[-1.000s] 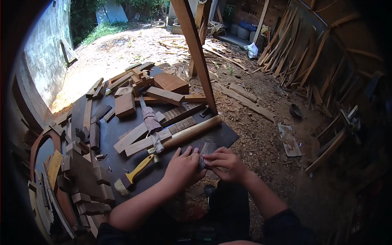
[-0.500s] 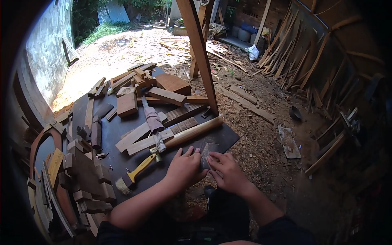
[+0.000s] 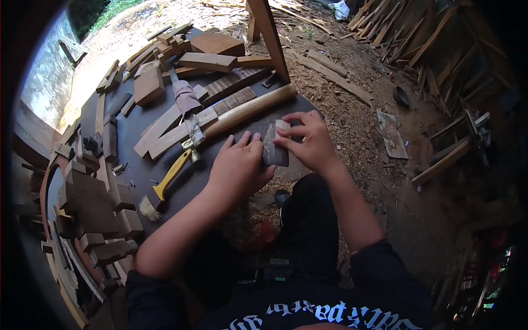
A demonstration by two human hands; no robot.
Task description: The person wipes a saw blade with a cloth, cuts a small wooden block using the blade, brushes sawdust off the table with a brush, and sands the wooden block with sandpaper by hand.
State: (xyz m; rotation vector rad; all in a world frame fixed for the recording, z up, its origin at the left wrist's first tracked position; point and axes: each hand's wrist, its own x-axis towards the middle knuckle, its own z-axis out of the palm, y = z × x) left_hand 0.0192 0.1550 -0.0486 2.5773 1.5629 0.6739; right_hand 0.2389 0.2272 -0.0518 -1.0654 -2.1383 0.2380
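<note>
A dark, flat sheet (image 3: 276, 156), like sandpaper with a pale dusty streak, lies at the table's near edge. My left hand (image 3: 236, 165) rests over its left side, fingers on top and thumb by the lower corner, holding it. Between the fingertips and thumb of my right hand (image 3: 312, 142) is a small pale block (image 3: 282, 126), at the sheet's upper right part. Left of my left hand lies a brush (image 3: 175, 175) with a yellow handle and pale bristles. A round wooden handle (image 3: 250, 114) lies just beyond my hands.
Wood blocks (image 3: 149, 87) and boards cover the far side of the dark table (image 3: 132, 175). A cloth-wrapped tool (image 3: 187, 98) lies among them. More blocks (image 3: 91, 203) crowd the left. A wooden post (image 3: 270, 38) rises at the far edge. Wood chips cover the ground (image 3: 352, 129).
The view has tipped downward. My right hand has lifted its fingers from the sheet's edge and now shows a pale block in its grip. My left hand stays at the sheet.
</note>
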